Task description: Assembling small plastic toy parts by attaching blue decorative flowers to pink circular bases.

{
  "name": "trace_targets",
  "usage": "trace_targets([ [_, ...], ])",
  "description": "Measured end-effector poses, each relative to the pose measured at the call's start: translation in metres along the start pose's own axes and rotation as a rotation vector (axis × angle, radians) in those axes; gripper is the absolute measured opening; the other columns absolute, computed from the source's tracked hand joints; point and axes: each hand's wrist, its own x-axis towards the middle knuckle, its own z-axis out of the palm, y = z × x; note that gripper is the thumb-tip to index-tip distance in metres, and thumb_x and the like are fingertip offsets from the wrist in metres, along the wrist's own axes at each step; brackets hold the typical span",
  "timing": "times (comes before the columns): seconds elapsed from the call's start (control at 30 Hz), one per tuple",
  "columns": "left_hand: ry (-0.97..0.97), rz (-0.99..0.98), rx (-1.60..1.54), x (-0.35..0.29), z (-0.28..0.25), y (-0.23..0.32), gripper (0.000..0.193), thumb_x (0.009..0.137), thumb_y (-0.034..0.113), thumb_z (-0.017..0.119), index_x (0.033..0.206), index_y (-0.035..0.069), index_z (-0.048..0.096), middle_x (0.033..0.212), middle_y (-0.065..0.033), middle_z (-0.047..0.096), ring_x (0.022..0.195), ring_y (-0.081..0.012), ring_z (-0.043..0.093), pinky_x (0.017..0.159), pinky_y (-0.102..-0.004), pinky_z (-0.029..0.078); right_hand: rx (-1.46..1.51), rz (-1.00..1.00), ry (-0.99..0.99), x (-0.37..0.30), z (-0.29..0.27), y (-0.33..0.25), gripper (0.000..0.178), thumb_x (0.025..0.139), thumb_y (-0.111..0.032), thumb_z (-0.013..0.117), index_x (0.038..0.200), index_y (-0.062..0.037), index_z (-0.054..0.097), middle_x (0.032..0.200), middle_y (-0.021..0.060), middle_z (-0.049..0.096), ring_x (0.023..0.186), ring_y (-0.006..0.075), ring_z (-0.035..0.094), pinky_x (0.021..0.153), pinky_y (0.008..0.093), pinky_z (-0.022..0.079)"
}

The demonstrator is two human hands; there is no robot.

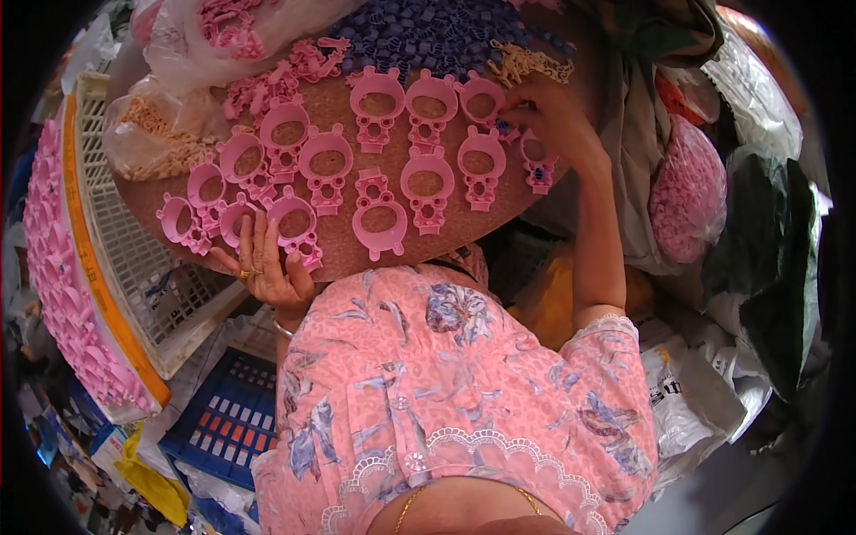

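Pink plastic ring-shaped parts with small ears and openwork tails are spread over a round brown table point(339, 254). My left hand point(267, 272), with a ring on one finger, lies at the table's near left edge. Its fingers stretch over a pink ring part point(236, 220), and another pink part point(292, 218) lies by the thumb. At the right, my right hand point(553, 120) reaches in with bent fingers on a small dark blue piece point(506, 131) at the tail of a pink part point(482, 100). A blue piece point(539, 175) sits in the tail of the pink part below that hand.
Dark blue pieces point(428, 36) pile at the table's far side, beside beige pieces point(533, 64) and pink pieces point(290, 76). Plastic bags point(147, 129) stand at left. A white crate point(147, 267) and a blue tray point(227, 415) flank the left; a pink-filled bag point(691, 192) hangs right.
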Motion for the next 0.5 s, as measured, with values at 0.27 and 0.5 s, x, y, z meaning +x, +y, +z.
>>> trace_targets([
  [0.27, -0.013, 0.008, -0.005, -0.001, -0.001, -0.001, 0.041, 0.099, 0.024, 0.042, 0.123, -0.001, 0.064, 0.125, -0.0133, 0.067, 0.127, -0.0322, 0.056, 0.119, -0.0602, 0.007, 0.061, 0.072, -0.056, -0.01, -0.001, -0.005, 0.022, 0.079, 0.0, 0.071, 0.101, 0.0, 0.069, 0.097, 0.0093, 0.061, 0.086, 0.0222, 0.062, 0.072, 0.0337, 0.049],
  [0.5, -0.029, 0.005, 0.004, 0.0, -0.002, 0.001, 0.041, 0.099, 0.023, 0.042, 0.123, -0.001, 0.064, 0.125, -0.0138, 0.067, 0.126, -0.0318, 0.057, 0.119, -0.0603, 0.008, 0.117, 0.009, 0.011, -0.017, 0.0, -0.006, 0.028, 0.077, 0.003, 0.071, 0.105, -0.0001, 0.068, 0.104, 0.0065, 0.063, 0.088, 0.0191, 0.061, 0.074, 0.0314, 0.049],
])
